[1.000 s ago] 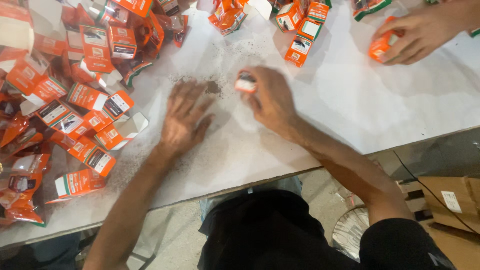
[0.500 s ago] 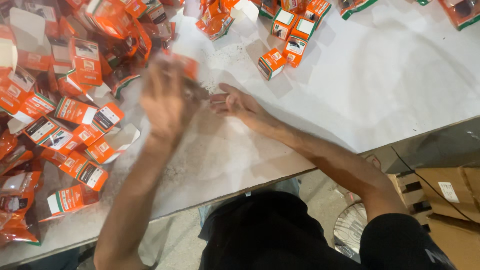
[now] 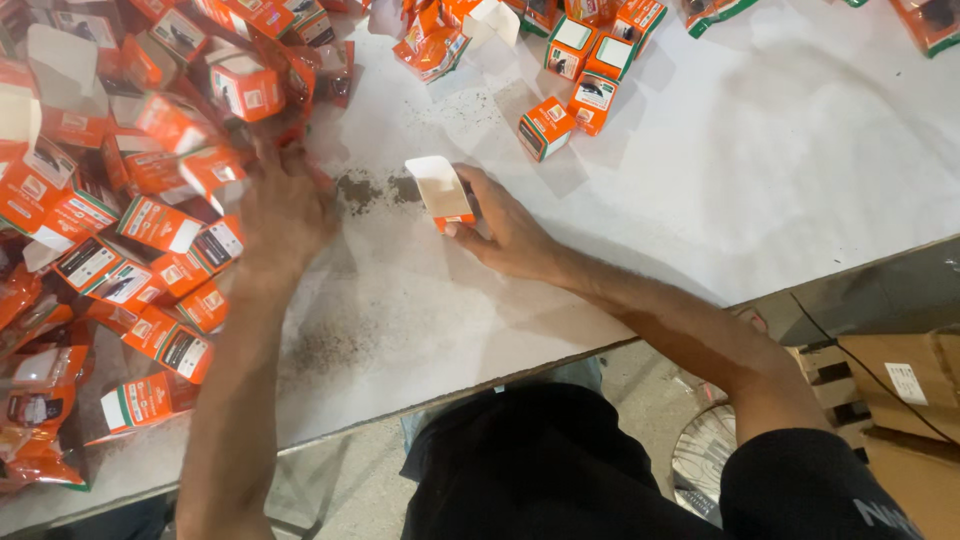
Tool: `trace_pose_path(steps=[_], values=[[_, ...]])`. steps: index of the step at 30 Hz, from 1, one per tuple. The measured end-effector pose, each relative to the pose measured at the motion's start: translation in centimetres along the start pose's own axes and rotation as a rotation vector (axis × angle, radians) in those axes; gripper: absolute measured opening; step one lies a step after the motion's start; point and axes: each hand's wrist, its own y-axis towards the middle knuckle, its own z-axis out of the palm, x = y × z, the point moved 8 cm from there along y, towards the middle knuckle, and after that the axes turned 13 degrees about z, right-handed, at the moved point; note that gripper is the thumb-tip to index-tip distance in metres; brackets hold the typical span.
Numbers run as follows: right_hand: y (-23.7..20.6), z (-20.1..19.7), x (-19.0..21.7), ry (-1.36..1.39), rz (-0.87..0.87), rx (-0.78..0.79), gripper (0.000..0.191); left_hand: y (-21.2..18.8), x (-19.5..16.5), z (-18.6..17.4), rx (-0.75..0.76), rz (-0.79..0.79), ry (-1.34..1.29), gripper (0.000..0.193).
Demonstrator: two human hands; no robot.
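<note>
One open box in hand; two closed orange boxes just beyond it; dozens more orange boxes heaped at left, too many to count.

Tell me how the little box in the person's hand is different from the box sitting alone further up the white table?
The held box has its flap open, showing the white inside; the lone box is closed. The held box is gripped by the right hand; the lone box rests on the white table untouched. The left hand reaches into the box pile instead. Both boxes are small, orange and white.
</note>
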Motion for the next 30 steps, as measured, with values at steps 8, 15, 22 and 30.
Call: trace_pose_path(steps=[8, 15, 22, 30], values=[[0.1, -1.6, -0.2, -0.008, 0.029, 0.029, 0.052, 0.3, -3.9, -2.5, -0.094, -0.104, -0.638, 0.034], [0.4, -1.7, -1.5, -0.045, 0.111, -0.002, 0.046, -2.1, -12.9, -6.4, -0.716, 0.413, -0.876, 0.045], [0.4, -1.3, -1.3, -0.079, 0.074, 0.010, 0.057, 0.1, -14.8, -4.6, -0.418, 0.444, -0.381, 0.052], [-0.4, -1.3, -1.1, -0.099, 0.040, -0.067, 0.058, 1.4, -14.9, -5.1, -0.430, 0.307, -0.417, 0.018]])
